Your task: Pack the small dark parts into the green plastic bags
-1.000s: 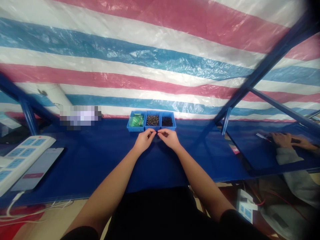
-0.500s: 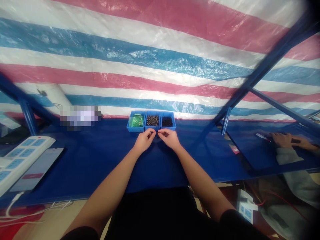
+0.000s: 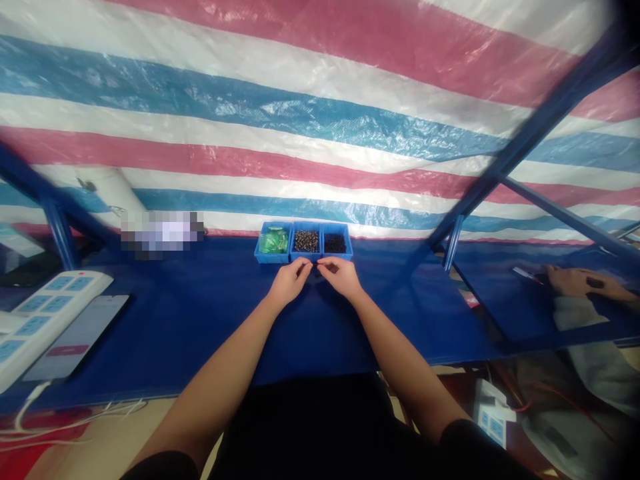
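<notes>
Fingertips of the left hand (image 3: 289, 283) and right hand (image 3: 345, 277) meet low over the blue tabletop (image 3: 200, 313), nearly touching each other. On each hand the fingers (image 3: 303, 268) are pressed together, thumb against forefinger; whatever they pinch is too small to make out. Just beyond the fingers three blue trays stand side by side: the green-filled tray (image 3: 273, 241) past the left fingers, the brown-filled tray (image 3: 305, 241) straight ahead, and the black-filled tray (image 3: 335, 243) past the right fingers. Well to the left of the fingers lie a power strip (image 3: 45, 313) and a phone (image 3: 80, 333). Well to their right rests another person's hand (image 3: 575, 281).
</notes>
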Available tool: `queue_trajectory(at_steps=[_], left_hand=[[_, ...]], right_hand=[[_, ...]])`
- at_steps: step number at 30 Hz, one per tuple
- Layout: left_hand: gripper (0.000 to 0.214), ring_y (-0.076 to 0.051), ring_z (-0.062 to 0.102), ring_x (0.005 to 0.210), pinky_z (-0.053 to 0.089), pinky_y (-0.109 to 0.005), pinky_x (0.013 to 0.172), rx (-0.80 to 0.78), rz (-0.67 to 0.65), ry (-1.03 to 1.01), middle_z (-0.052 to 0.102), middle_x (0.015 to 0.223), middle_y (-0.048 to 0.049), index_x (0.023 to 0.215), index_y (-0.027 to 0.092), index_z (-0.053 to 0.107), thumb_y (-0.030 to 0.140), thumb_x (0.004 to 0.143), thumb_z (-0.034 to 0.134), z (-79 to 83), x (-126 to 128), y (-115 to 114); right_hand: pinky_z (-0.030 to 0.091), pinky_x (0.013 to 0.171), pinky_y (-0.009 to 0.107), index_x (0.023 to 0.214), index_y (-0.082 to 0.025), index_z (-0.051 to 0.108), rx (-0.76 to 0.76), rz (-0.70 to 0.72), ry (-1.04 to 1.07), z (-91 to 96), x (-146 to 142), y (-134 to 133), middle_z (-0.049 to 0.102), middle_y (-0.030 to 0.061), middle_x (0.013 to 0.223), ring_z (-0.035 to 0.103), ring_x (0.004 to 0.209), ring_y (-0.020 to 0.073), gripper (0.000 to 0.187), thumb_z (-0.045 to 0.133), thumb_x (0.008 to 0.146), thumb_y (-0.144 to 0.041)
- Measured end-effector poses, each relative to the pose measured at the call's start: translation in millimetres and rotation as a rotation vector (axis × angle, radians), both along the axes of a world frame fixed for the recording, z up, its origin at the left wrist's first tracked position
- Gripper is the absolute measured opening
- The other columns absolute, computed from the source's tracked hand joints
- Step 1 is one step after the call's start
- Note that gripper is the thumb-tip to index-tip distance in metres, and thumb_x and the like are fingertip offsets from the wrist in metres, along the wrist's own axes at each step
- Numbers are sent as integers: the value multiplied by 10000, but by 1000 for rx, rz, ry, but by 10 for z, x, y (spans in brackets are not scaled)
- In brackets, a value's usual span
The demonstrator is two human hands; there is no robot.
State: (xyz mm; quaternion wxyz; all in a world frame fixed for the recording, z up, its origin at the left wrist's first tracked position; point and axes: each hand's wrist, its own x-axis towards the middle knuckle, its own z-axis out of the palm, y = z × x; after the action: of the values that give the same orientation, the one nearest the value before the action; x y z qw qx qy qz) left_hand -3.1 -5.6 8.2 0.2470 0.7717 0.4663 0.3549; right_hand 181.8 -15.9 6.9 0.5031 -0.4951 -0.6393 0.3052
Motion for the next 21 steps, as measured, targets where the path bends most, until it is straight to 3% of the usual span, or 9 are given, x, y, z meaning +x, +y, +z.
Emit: queue_trajectory(at_steps=[6, 11, 19, 21], left_hand=[[331, -124, 542, 588, 412, -233, 621, 16, 17, 22, 640, 731, 21, 972, 217, 625, 467, 952, 409, -2, -2, -1], [317, -126, 536, 582, 404, -233, 610, 20, 7, 42, 609, 676, 26, 942, 214, 630, 454, 945, 424, 7, 1, -4], [309, -131, 548, 584, 414, -235, 607, 24, 3, 47, 616, 675, 23, 946, 215, 636, 448, 939, 434, 0, -2, 2], [304, -129, 549, 582, 417, -235, 611, 28, 0, 41, 615, 674, 24, 945, 215, 635, 444, 939, 435, 2, -1, 1]], right_hand=[[556, 727, 292, 882, -189, 739, 25, -207, -5, 32, 71, 25, 734, 30, 818, 662, 698, 161, 207, 639, 793, -347], [561, 808, 326, 973, -166, 734, 42, -379, 57, 28, 181, 93, 740, 61, 900, 679, 772, 180, 288, 623, 810, -376], [573, 800, 310, 1156, -177, 686, 31, -318, 66, -12, 195, 114, 731, 69, 1021, 685, 827, 171, 391, 616, 829, -381], [576, 788, 312, 1218, -191, 654, 13, -296, 48, -18, 190, 104, 739, 55, 970, 689, 794, 165, 431, 612, 836, -386]])
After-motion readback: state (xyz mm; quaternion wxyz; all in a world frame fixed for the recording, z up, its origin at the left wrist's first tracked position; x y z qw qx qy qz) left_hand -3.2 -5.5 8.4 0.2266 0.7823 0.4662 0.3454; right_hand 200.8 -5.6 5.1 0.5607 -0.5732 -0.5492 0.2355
